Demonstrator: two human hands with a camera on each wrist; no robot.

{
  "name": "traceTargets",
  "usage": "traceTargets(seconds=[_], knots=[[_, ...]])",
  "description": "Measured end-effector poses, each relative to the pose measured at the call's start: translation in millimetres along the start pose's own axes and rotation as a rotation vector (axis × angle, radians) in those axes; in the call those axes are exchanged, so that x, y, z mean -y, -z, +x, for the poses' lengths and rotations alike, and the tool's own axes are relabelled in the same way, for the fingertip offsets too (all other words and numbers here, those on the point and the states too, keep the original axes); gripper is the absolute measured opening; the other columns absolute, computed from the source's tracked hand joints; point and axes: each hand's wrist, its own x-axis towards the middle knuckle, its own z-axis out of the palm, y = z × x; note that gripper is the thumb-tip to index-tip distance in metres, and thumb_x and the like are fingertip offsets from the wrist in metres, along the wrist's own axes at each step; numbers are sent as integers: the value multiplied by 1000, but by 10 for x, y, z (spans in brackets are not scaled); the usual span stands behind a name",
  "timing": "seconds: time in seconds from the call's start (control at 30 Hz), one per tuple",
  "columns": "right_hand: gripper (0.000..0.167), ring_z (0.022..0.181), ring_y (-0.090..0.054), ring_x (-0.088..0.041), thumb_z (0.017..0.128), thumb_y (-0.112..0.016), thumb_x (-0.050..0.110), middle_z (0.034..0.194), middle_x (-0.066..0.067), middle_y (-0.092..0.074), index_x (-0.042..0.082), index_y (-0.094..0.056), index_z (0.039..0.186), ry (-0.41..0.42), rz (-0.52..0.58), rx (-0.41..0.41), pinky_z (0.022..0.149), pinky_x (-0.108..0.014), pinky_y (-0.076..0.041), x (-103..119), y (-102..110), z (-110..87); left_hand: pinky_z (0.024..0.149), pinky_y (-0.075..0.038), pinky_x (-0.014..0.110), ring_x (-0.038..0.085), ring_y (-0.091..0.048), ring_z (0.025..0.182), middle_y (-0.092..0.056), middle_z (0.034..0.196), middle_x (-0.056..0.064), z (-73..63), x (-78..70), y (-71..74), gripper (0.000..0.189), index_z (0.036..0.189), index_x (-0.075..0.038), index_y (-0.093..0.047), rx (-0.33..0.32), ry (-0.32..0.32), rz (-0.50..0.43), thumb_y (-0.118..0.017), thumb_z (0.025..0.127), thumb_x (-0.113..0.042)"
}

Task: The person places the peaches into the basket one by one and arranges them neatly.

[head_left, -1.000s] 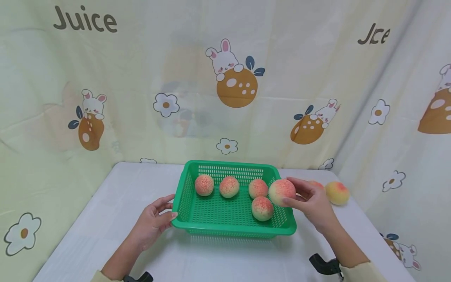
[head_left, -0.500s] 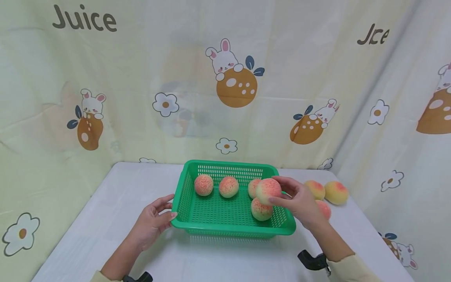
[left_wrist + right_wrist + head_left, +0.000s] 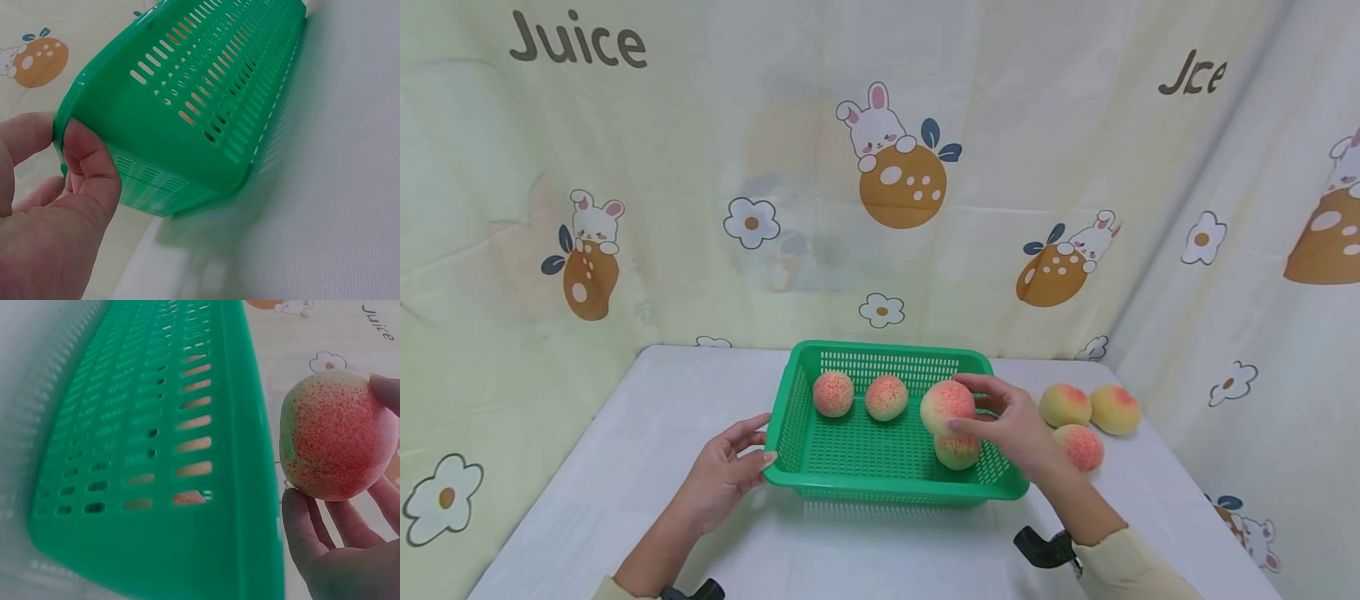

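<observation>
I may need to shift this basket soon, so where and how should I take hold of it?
Probably by the rim at both short ends, coming from outside left and right. The green basket is long and its rim juts outward; the left hand pinches it at the left end. The right end would likely wait, as the right hand holds a peach.

Free room spreads over the left and middle floor of the basket, in front of two peaches near its back wall. Toward its right end, a held peach, the right grip and a lower peach block the way. The left grip bars its left end. Three peaches obstruct the worktop to its right; before it, the worktop is free between the forearms.
</observation>
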Motion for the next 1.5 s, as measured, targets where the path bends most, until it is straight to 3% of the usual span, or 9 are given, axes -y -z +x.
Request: traceTargets(seconds=[0.33,0.8,1.13,1.5], knots=[[63,122,-58,-34,86,-84,27,140,-12,-61,19,-59,143,9,31,62,87,-33,-59,42,-144,68,84,-62,27,16,-66,103,-51,128,12,-24,-17,7,69,156,-9,-38,15,-7,-4,-69,94,-3],[62,116,-61,-30,84,-86,24,132,-12,-65,13,-61,139,-53,29,162,88,-34,-59,5,-277,206,84,-62,28,17,-65,102,-51,127,11,8,6,5,68,154,-10,-41,1,-6,4,-71,93,-4],[57,117,-64,-27,79,-89,24,132,-7,-58,15,-68,131,-115,-42,151,94,-38,-59,-41,-402,300,85,-62,28,15,-65,101,-50,126,10,3,8,19,68,155,-10,-41,11,-1,-5,-71,94,-4],[56,109,-66,-26,78,-90,23,132,-8,-63,13,-69,130,-103,-101,172,89,-33,-58,-112,-512,388,85,-62,27,14,-65,100,-49,129,12,-25,-33,8,67,156,-9,-39,21,-4,11,-69,96,-4]])
